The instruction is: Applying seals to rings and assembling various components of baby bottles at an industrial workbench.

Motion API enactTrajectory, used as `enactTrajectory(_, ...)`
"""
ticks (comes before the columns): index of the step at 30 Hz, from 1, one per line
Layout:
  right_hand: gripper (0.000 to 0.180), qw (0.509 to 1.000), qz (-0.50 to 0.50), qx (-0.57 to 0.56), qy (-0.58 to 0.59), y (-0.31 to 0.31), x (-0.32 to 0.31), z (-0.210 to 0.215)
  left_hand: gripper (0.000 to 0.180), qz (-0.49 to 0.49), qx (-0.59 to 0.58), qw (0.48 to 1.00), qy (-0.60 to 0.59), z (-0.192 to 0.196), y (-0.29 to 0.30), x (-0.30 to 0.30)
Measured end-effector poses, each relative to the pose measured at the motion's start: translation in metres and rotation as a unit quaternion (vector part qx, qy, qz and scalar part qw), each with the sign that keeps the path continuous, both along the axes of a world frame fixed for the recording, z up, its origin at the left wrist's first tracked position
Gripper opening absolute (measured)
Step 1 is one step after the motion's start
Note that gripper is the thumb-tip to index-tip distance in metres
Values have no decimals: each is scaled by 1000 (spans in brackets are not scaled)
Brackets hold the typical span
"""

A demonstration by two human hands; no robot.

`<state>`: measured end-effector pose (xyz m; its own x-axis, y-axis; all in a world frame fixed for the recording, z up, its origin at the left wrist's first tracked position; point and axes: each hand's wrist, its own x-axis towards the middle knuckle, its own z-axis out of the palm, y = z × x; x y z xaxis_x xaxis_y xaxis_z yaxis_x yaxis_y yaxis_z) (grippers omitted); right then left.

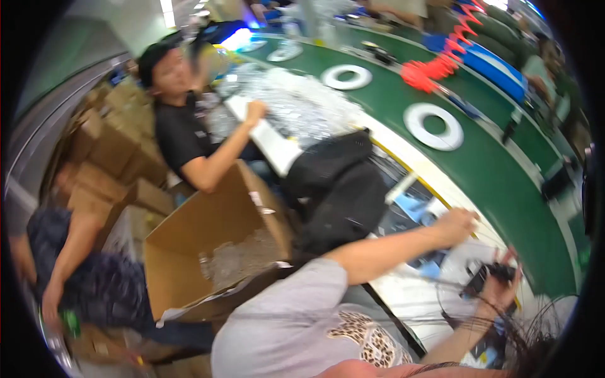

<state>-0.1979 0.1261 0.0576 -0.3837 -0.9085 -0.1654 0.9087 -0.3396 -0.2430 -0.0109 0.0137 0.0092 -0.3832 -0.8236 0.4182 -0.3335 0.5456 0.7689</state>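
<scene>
My left hand [455,227] is stretched over the worktop beside the conveyor, fingers curled together. Motion blur hides whatever may be between its fingertips. Closer to me, my right hand [499,292] holds a small black device [484,277] with thin dark cable near it, its fingers partly spread around the device. The exact kind of device is too blurred to tell. Under and around both hands lies the white worktop [403,302], with blue and dark pieces [413,205] on it beyond my left forearm.
A green conveyor [504,183] curves past, carrying white rings [433,126]. A red coiled hose [419,75] hangs above it. At left stand an open cardboard box [183,252] with clear plastic inside and a black bag [340,189]. A co-worker [183,126] sits beside clear plastic packaging [309,104]; another person's arm [72,252] shows far left.
</scene>
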Motion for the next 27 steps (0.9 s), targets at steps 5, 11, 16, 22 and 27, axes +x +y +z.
enactTrajectory(5, 45, 1000, -25, -13, -11, -11, 24, -12, 23, -31, -37, 999, -17, -8, -11, 18)
enactTrajectory(11, 30, 996, -72, 44, 1, -6, 50, 23, 24, -83, 5, 995, -49, 6, -6, 24)
enactTrajectory(16, 29, 991, -102, 68, 61, -2, 45, 25, 25, -98, 34, 994, -33, 7, -5, 16)
enactTrajectory(22, 43, 935, -198, 103, 277, -2, 59, 22, 19, -80, 64, 995, 5, 5, -3, 13)
enactTrajectory(27, 53, 846, -209, 90, 482, -8, 79, 12, 19, -76, 37, 996, 4, 2, -5, 15)
